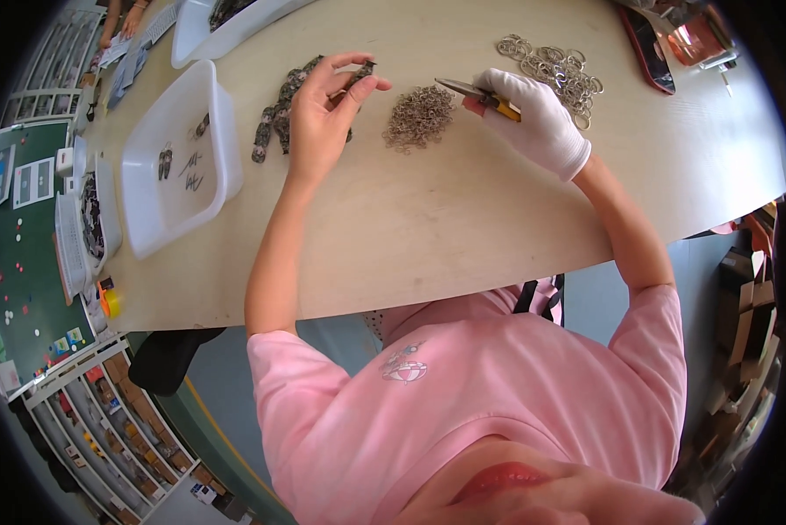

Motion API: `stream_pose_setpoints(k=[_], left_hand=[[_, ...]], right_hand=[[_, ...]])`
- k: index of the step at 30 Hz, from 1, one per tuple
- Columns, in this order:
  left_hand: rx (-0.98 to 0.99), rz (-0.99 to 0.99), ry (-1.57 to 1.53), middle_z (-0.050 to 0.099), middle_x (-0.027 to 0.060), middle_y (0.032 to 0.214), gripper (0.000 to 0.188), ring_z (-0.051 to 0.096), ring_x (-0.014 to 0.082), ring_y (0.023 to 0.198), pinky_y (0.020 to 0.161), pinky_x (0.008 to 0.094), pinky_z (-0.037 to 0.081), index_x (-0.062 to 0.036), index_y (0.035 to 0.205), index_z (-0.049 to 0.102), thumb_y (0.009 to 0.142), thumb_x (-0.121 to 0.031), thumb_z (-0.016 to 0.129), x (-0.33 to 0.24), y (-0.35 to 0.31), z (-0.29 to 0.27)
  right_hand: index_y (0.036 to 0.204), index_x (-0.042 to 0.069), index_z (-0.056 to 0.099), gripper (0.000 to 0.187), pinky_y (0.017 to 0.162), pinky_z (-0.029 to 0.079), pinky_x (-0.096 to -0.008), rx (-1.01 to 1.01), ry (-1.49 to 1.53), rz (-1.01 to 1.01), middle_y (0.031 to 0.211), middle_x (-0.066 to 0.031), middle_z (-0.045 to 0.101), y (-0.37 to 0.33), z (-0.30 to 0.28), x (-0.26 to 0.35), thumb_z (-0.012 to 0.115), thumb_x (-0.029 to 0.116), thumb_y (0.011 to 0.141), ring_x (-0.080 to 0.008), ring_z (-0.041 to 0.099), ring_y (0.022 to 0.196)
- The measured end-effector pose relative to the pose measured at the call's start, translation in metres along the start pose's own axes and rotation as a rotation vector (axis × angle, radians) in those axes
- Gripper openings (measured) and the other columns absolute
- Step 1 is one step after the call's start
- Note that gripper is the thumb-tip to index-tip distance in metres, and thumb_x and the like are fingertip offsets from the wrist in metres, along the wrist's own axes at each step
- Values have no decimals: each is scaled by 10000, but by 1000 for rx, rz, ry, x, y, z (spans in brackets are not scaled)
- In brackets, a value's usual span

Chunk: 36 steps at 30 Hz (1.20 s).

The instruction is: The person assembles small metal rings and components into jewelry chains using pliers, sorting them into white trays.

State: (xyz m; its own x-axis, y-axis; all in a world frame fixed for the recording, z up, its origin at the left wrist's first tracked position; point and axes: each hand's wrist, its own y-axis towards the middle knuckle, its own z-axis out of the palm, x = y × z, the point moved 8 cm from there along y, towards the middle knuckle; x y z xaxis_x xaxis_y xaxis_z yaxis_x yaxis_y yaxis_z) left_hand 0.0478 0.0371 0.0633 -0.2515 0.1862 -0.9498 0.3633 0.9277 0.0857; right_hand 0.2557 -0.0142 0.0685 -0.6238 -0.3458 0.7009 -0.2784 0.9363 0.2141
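Person in pink top (pixel 533 376) at pale table (pixel 393 236), small-ring pile (pixel 419 120) lying btwn both hands. Bare L hand (pixel 321 109), just left of pile, pinches camo strap (pixel 364 72) btwn thumb & fingers. R hand (pixel 533 118), in white glove, just right of pile, grips yellow-handled pliers (pixel 487 95), tips aimed left twd pile's far edge; can't tell if tips are parted. Camo heap (pixel 283 105) lies left of pile, partly hidden by L hand. Big rings (pixel 555 70) lie right of pile & farther off, nr R hand. White bin (pixel 225 144), w/ a few camo pcs (pixel 165 162), stands well left of pile. Co-worker's hands (pixel 132 19) show far beyond pile, upper left.
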Motion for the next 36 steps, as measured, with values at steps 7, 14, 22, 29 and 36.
stream_pose_setpoints(k=[7,14,22,29,36], left_hand=[[171,-175,-873,625,151,1109,125,659,222,963,802,333,560,-54,1045,413,994,-81,524,21,-30,72],[-13,349,-183,627,122,994,60,663,267,879,819,334,544,-13,1006,536,948,-9,546,-16,-30,52],[363,643,641,580,97,1049,326,534,290,1032,920,421,457,-35,1048,636,763,-149,745,-22,-69,111],[296,-57,19,640,98,940,197,614,191,821,759,320,495,0,1055,511,901,-35,628,3,-54,96],[408,-66,-340,661,62,862,188,614,113,787,700,275,476,27,1073,501,945,-67,602,9,-51,97]], right_hand=[[1010,15,615,169,728,486,-331,123,350,-42,817,-117,622,-13,13,16,614,22,841,-233,595,756],[1072,14,604,177,751,487,-320,136,357,9,862,-100,625,-10,16,-2,585,78,908,-187,585,782],[1197,45,536,354,782,504,-290,267,361,11,884,-53,623,-12,6,3,644,21,860,-130,600,838],[1205,57,505,385,799,516,-326,416,328,-52,962,-89,669,-21,11,18,652,30,850,-203,648,874],[1193,50,488,373,771,513,-344,384,310,-79,939,-114,677,-21,15,18,665,75,866,-231,658,857]])
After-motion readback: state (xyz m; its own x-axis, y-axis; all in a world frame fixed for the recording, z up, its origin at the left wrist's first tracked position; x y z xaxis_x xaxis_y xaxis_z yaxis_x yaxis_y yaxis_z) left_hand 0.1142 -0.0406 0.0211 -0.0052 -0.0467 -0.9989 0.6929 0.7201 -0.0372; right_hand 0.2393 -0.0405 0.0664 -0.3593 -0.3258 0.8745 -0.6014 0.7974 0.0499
